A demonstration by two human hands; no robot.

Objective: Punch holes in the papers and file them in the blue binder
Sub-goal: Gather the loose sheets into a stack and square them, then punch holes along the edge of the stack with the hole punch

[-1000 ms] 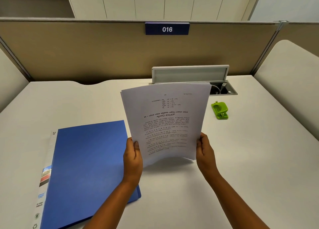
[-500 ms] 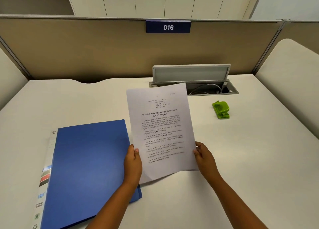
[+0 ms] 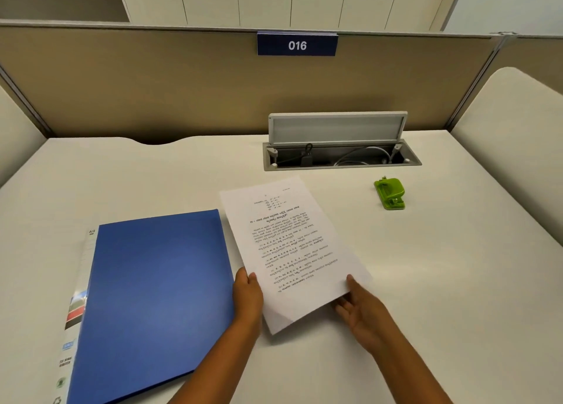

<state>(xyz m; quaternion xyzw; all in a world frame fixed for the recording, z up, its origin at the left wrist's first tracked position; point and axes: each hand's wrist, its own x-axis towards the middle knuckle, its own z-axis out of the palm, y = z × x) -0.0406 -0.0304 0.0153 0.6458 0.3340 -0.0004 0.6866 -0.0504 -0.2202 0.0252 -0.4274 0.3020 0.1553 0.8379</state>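
A stack of printed white papers (image 3: pixel 292 245) lies almost flat on the desk, its text upside down to me. My left hand (image 3: pixel 248 297) grips the near left edge, thumb on top. My right hand (image 3: pixel 359 306) holds the near right corner, fingers underneath and thumb on the sheet. The blue binder (image 3: pixel 155 297) lies closed on the desk to the left, its near right edge under my left wrist. A small green hole punch (image 3: pixel 391 193) stands on the desk at the far right, apart from both hands.
An open cable tray (image 3: pixel 341 157) with its lid up and wires inside is sunk into the white desk (image 3: pixel 441 281) behind the papers. Beige partitions with a "016" sign (image 3: pixel 297 44) wall in the back and sides.
The papers went from upright in front of me down to nearly flat on the desk, turning slightly. Both hands dropped with them, still holding the near edge.
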